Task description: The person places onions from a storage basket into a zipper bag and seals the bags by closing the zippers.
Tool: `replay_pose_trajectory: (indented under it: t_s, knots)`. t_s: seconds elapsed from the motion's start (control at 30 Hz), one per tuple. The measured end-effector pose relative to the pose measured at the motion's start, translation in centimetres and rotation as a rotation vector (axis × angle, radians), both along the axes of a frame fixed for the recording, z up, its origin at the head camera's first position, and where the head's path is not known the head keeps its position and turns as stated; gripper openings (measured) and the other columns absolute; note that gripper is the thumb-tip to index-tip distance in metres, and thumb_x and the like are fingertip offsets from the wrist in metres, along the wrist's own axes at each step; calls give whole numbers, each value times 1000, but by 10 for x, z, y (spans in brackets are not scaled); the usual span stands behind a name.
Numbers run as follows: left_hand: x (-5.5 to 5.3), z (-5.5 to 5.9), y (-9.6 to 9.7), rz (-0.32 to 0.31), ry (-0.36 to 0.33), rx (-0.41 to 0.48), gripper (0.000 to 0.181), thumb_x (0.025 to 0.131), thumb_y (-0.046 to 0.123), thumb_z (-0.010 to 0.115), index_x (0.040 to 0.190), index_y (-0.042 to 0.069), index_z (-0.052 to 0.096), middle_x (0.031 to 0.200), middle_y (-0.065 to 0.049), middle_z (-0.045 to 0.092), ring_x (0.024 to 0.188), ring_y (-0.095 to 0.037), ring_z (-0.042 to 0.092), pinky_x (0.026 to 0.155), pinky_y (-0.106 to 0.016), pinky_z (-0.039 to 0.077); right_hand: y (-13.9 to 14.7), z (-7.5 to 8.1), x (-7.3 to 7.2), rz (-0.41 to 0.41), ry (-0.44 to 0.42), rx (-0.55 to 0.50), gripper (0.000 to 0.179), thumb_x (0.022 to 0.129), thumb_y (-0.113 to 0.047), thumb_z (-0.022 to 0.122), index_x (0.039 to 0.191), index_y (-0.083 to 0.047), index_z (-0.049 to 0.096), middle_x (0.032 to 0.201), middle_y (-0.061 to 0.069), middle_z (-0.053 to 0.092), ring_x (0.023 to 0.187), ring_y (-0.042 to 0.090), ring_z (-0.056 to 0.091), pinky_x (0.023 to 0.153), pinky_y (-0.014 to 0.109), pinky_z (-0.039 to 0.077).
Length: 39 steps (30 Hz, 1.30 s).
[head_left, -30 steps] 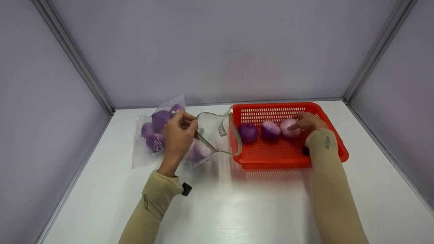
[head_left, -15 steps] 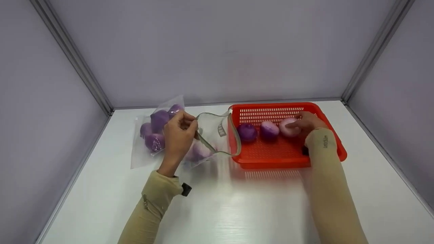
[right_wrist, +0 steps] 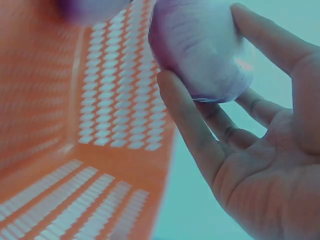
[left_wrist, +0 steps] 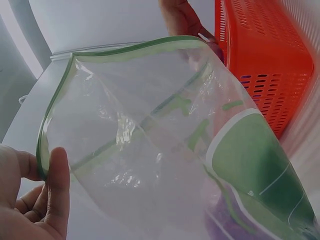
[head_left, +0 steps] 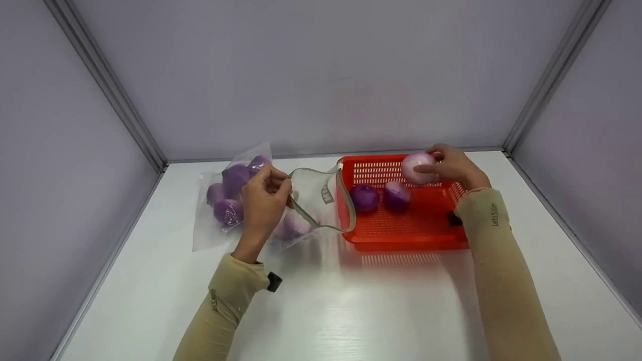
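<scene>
My left hand (head_left: 266,200) pinches the green-trimmed edge of a clear zip bag (left_wrist: 135,130), whose mouth gapes toward the basket. Low in that bag lies a purple-and-white onion (head_left: 297,223). My right hand (head_left: 454,168) holds a pale purple onion (head_left: 419,169) between thumb and fingers, raised over the back of the red basket (head_left: 411,244). The right wrist view shows the fingertips (right_wrist: 172,90) spread around this onion. Inside the basket sit a dark purple onion (head_left: 364,198) and a two-toned onion (head_left: 396,194).
Left of my left hand, a second clear bag (head_left: 205,233) with several purple onions lies on the white table (head_left: 341,311). Pale panels (head_left: 321,75) stand around the table at the back and sides.
My right hand has closed around the pale onion and lifted it off the basket floor, up toward the back rim. My left hand keeps its pinch on the bag, almost unmoved.
</scene>
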<state>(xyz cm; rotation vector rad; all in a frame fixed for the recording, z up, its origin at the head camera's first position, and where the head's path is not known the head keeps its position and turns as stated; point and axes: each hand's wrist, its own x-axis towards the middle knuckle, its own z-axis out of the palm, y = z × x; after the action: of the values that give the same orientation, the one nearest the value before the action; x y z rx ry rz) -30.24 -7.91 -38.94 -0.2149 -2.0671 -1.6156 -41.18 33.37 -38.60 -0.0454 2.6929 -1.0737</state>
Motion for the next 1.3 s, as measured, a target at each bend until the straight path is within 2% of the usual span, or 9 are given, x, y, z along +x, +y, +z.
replay_pose_trajectory:
  t_s: [0.17, 0.37, 0.47, 0.57, 0.8, 1.1, 1.3]
  knots:
    - [1, -2, -2, -15, 10, -3, 5, 90, -2, 66, 90, 1, 69, 76, -16, 71, 53, -13, 62, 50, -29, 57, -14, 22, 19, 30, 89, -76, 82, 90, -51, 77, 151, -11, 42, 151, 21, 46, 130, 38, 51, 105, 55, 50]
    - [1, 0, -3, -31, 27, -1, 5, 91, 0, 64, 89, 2, 69, 73, -11, 70, 53, -15, 64, 50, -30, 58, -33, 37, 37, 72, 202, -150, 71, 87, -48, 82, 143, -14, 54, 138, 13, 57, 121, 31, 57, 91, 39, 55]
    - [1, 1, -2, -35, 25, 1, 5, 90, 1, 65, 88, 2, 69, 73, -10, 70, 54, -15, 64, 51, -34, 59, -41, 37, 46, 100, 235, -153, 67, 87, -46, 82, 141, -16, 56, 137, 10, 59, 120, 30, 58, 89, 39, 54]
    - [0, 0, -1, -31, 24, 0, 5, 90, 1, 65, 88, 2, 69, 72, -11, 70, 53, -14, 64, 51, -36, 59, -48, 35, 56, 129, 259, -138, 67, 87, -46, 82, 142, -18, 56, 140, 9, 58, 124, 31, 58, 94, 45, 55]
    - [1, 0, -1, -23, 25, -1, 5, 89, 0, 66, 87, 4, 68, 72, -11, 71, 53, -14, 65, 49, -30, 58, -67, 32, 72, 195, 254, -154, 67, 88, -43, 82, 143, -17, 56, 143, 10, 57, 130, 34, 56, 102, 54, 52]
    - [1, 0, -1, -18, 31, -14, 6, 89, 0, 65, 86, 5, 68, 73, -9, 71, 54, -15, 65, 50, -32, 58, -101, 30, 84, 290, 277, -161, 58, 87, -36, 84, 139, -22, 60, 134, 4, 62, 122, 28, 60, 99, 49, 55]
    - [1, -1, 0, -37, 22, -24, 5, 91, 1, 64, 89, 4, 68, 74, -12, 71, 53, -15, 65, 50, -30, 58, -122, 24, 92, 376, 305, -153, 56, 85, -31, 86, 136, -23, 63, 129, 1, 65, 115, 25, 63, 99, 46, 57]
